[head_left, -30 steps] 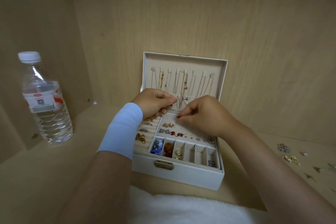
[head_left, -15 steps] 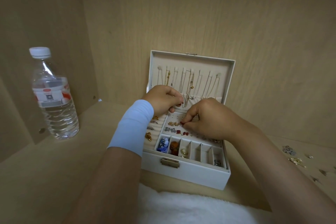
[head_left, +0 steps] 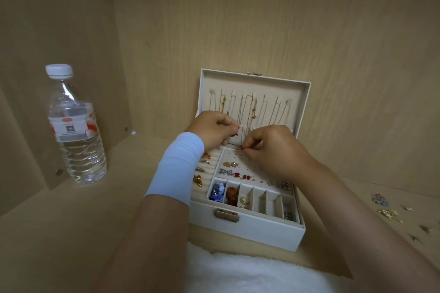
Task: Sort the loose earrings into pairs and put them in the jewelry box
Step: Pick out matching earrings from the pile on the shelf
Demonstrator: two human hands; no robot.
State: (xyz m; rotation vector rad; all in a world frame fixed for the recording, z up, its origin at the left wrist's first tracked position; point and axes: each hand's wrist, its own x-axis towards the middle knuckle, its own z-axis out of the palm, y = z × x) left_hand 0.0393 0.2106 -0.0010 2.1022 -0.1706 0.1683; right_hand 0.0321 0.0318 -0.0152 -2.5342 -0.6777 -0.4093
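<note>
Progress is partial: gold (head_left: 230, 164), silver (head_left: 225, 172) and red pairs (head_left: 241, 175) sit in the perforated panel of the jewelry box (head_left: 250, 231), with more pieces in its front compartments, while several loose earrings (head_left: 381, 199) lie on the tabletop (head_left: 71, 233) well off to the right (some too blurred to match). I judge the sorting roughly midway.

The right hand (head_left: 273, 147) hovers at the panel's back edge, its fingers (head_left: 248, 144) pinched together on a tiny red earring (head_left: 241, 147) just above the holes. The left hand (head_left: 213, 129) is close beside it, fingers curled tight; whether they pinch anything I cannot tell.
</note>
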